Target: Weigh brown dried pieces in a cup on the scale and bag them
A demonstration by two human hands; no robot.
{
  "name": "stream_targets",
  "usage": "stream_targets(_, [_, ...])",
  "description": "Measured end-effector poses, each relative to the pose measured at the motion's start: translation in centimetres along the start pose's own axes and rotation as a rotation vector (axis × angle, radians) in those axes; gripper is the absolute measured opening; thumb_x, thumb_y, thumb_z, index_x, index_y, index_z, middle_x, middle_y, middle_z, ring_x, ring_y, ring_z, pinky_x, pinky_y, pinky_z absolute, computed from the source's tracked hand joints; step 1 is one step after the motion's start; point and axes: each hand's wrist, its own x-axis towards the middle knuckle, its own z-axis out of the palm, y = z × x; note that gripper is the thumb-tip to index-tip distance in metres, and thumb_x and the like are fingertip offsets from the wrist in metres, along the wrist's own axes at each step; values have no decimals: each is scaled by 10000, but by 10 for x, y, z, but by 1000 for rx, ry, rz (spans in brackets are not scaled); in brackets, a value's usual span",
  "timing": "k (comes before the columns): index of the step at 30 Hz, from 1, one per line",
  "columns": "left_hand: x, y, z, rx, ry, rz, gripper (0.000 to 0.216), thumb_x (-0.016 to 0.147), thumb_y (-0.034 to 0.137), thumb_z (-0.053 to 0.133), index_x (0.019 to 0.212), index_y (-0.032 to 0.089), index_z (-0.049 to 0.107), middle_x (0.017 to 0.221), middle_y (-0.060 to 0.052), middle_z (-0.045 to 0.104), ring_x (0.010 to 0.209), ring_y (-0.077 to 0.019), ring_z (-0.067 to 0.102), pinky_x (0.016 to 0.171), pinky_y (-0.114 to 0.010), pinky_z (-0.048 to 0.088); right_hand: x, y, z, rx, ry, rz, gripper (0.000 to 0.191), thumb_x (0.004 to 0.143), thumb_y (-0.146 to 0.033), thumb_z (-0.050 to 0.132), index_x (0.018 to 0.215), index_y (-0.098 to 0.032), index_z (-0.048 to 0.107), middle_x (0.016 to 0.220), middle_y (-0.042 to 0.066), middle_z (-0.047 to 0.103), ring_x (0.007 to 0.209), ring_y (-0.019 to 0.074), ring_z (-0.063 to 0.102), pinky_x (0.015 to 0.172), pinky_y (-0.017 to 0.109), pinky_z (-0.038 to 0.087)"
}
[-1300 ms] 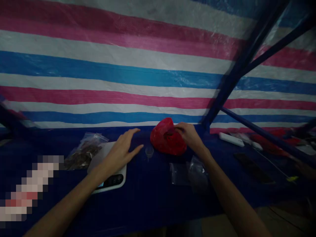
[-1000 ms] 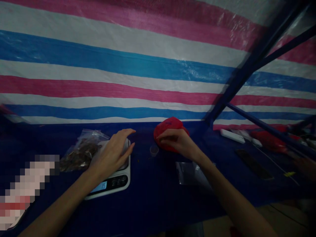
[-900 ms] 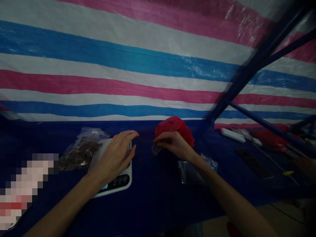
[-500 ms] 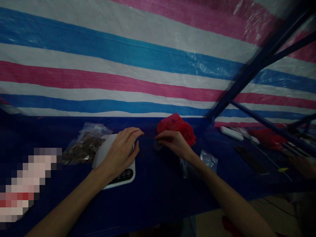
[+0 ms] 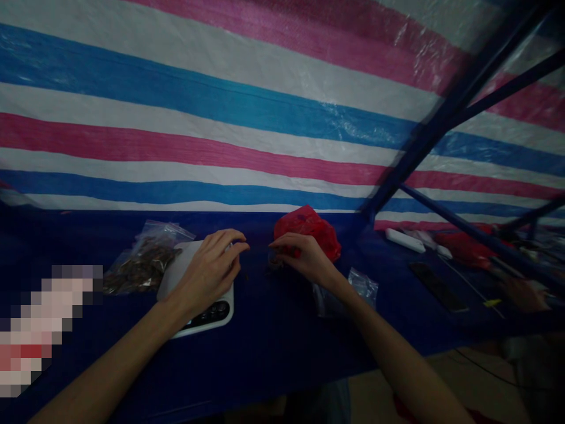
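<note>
My left hand point(image 5: 216, 256) hovers over a white digital scale point(image 5: 170, 277). Its fingers are bent and the thumb stands apart, with nothing visible between them. Part of the scale, including some of its black button panel, lies hidden under this hand. To the right, my right hand point(image 5: 306, 256) has thumb and fingers closed around a small clear plastic thing point(image 5: 274, 259) with dark bits at it; the dim light hides its exact kind. Just behind that hand sits a crumpled red plastic bag point(image 5: 304, 221).
A clear zip bag of brown pieces point(image 5: 143, 259) leans by the scale's left side. Clear empty-looking bags point(image 5: 364, 285) lie under my right forearm. Farther right are a dark phone-like slab point(image 5: 436, 287), a white power bank-like block point(image 5: 405, 240), blue frame bars point(image 5: 410, 156) and another person's hand point(image 5: 525, 294).
The view has shifted slightly, so most things sit a little farther left. My left fingers have curled somewhat; my right hand stays at the small clear thing.
</note>
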Motion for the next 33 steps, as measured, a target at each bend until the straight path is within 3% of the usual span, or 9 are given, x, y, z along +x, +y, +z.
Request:
stream_targets(6, [2, -1, 3, -10, -173, 17, 188, 972, 208, 480, 1068, 207, 642, 1109, -68, 643, 1120, -240, 528, 952, -413, 440, -4, -1, -9, 42, 53, -11, 237, 951, -146, 549, 1065, -219, 744, 1034, 53, 755, 956, 177, 696, 873, 317, 535])
stream_targets(12, [3, 2, 13, 20, -359, 25, 140, 943, 268, 582, 1012, 212, 690, 1038, -57, 636, 1069, -241, 524, 935, -391, 430, -6, -7, -14, 70, 19, -18, 273, 914, -88, 530, 1031, -207, 745, 1010, 49, 759, 947, 174, 698, 863, 294, 524])
stream_targets(16, [1, -1, 24, 66, -402, 67, 159, 952, 201, 523, 938, 194, 682, 990, -60, 633, 987, -224, 541, 908, -377, 433, -7, -7, -25, -106, 15, 6, 303, 834, -9, 515, 914, -188, 747, 948, 52, 751, 876, 168, 685, 816, 286, 509])
stream_targets(21, [0, -2, 40, 48, -360, 104, 215, 943, 119, 462, 890, 187, 659, 928, -61, 645, 924, -211, 562, 908, -376, 450, -18, -1, -54, -294, -215, 167, 164, 818, -71, 595, 800, -164, 730, 763, 29, 729, 646, 132, 644, 602, 227, 460])
stream_targets(25, [3, -1, 37, 27, -374, 97, 224, 915, 75, 459, 908, 190, 652, 960, -62, 656, 949, -213, 574, 905, -371, 447, -23, 3, -61, -326, -426, 320, 189, 810, -101, 617, 642, -156, 684, 542, -5, 634, 437, 100, 535, 456, 217, 367])
stream_targets(27, [2, -2, 29, -16, -405, 83, 200, 940, 119, 465, 924, 199, 647, 968, -53, 652, 948, -209, 573, 887, -357, 442, -23, 3, -60, -364, -386, 286, 190, 814, -91, 616, 650, -156, 688, 580, 10, 660, 489, 106, 560, 494, 223, 382])
stream_targets(30, [-2, -8, 18, -100, -466, 60, 117, 949, 223, 542, 932, 211, 658, 939, -41, 636, 929, -203, 574, 858, -339, 439, -24, 0, -61, -369, -188, 185, 159, 849, -95, 598, 764, -162, 714, 727, 25, 712, 618, 116, 601, 576, 229, 406])
stream_targets(33, [-7, -12, 14, -163, -490, 51, 85, 915, 219, 591, 954, 213, 667, 970, -45, 633, 958, -202, 583, 849, -326, 447, -29, -4, -64, -334, -234, 143, 157, 876, -188, 642, 736, -178, 710, 691, 6, 682, 604, 116, 582, 560, 235, 381])
